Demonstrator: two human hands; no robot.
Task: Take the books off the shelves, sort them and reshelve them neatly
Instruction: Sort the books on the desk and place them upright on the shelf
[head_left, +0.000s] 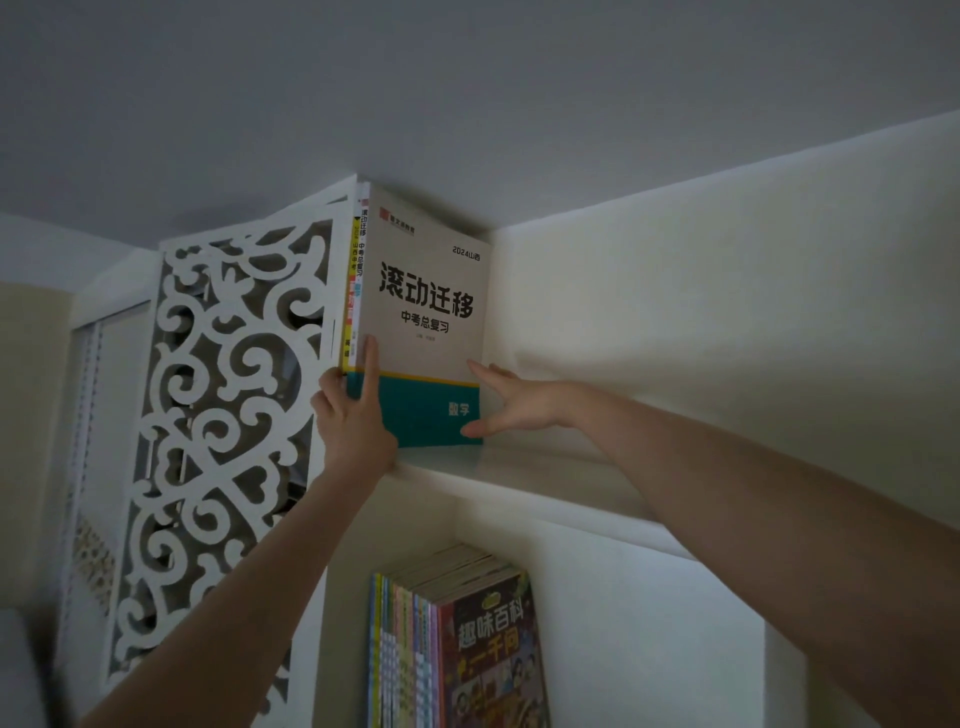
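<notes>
Grey-and-teal book (426, 312) is stood upright at the left end of the top shelf (519, 488), long axis vertical, spine at the front edge, backed by thin books (349, 312) and the fretwork side panel (223, 415). Left grip (353, 410) is wrapped round the lower spine. Right grip (511, 402), fingers spread straight, is touching the lower fore-edge. Leftward travel is judged blocked by the panel.

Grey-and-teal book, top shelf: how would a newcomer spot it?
Find the white fretwork panel; the top shelf starts right beside it. The book stands there upright between the left hand and right hand. Unlike its thin neighbours showing only spines, it shows a grey cover with a teal bottom band.
</notes>
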